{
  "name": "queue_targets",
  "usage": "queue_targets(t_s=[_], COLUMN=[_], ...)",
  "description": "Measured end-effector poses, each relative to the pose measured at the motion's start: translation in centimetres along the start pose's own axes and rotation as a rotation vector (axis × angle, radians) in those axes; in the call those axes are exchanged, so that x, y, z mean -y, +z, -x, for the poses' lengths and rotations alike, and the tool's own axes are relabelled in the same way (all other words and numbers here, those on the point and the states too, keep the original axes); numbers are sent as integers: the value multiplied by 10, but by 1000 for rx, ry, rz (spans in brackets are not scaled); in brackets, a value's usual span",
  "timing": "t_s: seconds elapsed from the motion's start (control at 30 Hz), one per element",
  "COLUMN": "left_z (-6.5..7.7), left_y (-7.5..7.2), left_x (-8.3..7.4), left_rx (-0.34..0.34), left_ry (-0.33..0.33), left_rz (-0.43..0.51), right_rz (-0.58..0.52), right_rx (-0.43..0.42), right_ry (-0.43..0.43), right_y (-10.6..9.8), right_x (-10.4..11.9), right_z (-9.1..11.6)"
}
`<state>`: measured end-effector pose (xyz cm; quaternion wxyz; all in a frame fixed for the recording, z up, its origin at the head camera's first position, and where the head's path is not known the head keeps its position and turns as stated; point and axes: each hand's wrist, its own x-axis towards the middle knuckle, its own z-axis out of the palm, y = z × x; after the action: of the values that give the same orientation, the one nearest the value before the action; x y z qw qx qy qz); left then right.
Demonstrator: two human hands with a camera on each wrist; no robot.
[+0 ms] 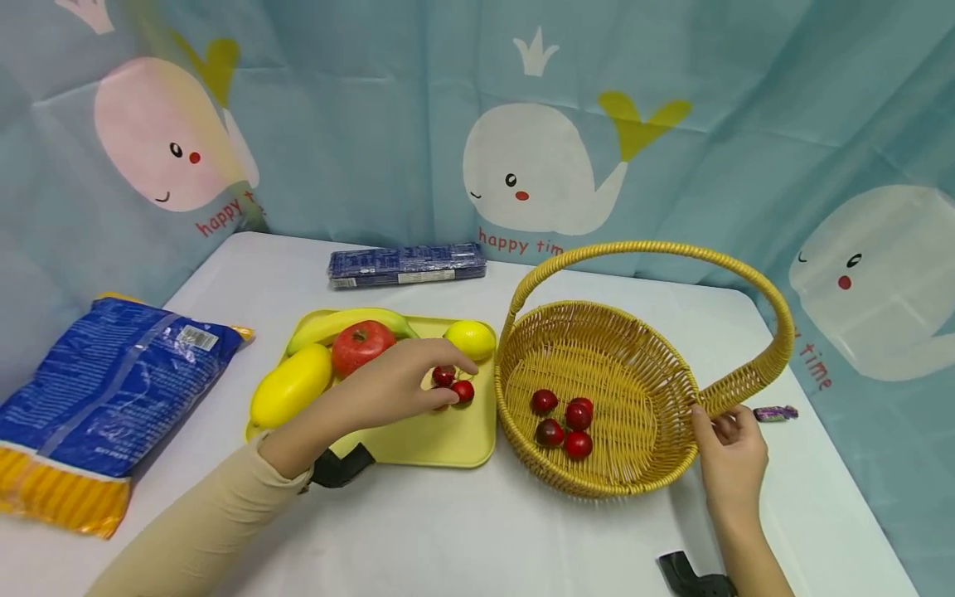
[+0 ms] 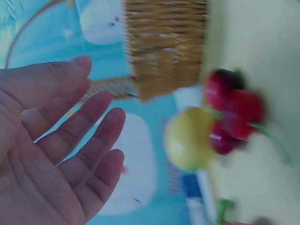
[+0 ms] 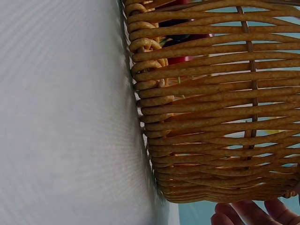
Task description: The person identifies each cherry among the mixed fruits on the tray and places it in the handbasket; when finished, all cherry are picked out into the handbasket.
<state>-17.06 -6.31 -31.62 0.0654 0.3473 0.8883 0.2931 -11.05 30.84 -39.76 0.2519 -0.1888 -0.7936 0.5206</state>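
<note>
My left hand [image 1: 399, 383] hovers over the right part of a yellow tray [image 1: 440, 444], fingers loosely bent and thumb apart. Just by its fingertips lie a few dark red cherries [image 1: 462, 391], which the left wrist view shows apart from the empty palm. On the right stands a round wicker basket [image 1: 589, 487] with a tall arched handle. Several cherries [image 1: 578, 417] lie on its bottom. My right hand [image 1: 731, 460] grips the basket's rim at the handle's right foot; only fingertips [image 3: 248, 213] appear in the right wrist view.
The tray also bears a banana [image 1: 321, 329], a red apple [image 1: 363, 344], a yellow mango-like fruit [image 1: 293, 388] and a lemon [image 1: 472, 340]. A blue packet [image 1: 406, 264] lies behind it. A blue-orange bag [image 1: 112, 398] lies left, a small purple wrapped item [image 1: 776, 413] right.
</note>
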Motion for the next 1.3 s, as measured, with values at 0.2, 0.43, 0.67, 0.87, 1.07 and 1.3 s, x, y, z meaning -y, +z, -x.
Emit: queue_targets(t_s=[0.2, 0.43, 0.67, 0.87, 1.07, 1.3], left_z=[10, 8, 2, 2, 4, 6], left_y=[18, 32, 41, 46, 37, 10], left_x=[34, 58, 65, 65, 57, 26], left_rx=[-70, -52, 26, 53, 59, 4], left_ry=[-124, -231, -231, -225, -224, -61], left_rz=[75, 189, 173, 61, 21, -12], right_rz=[-29, -54, -11, 30, 9, -1], right_rx=[-6, -3, -13, -9, -13, 7], right_ry=[13, 11, 5, -5, -22, -25], right_y=[-1, 0, 0, 1, 1, 1], right_x=[0, -2, -4, -4, -3, -4], right_z=[0, 1, 0, 0, 0, -1])
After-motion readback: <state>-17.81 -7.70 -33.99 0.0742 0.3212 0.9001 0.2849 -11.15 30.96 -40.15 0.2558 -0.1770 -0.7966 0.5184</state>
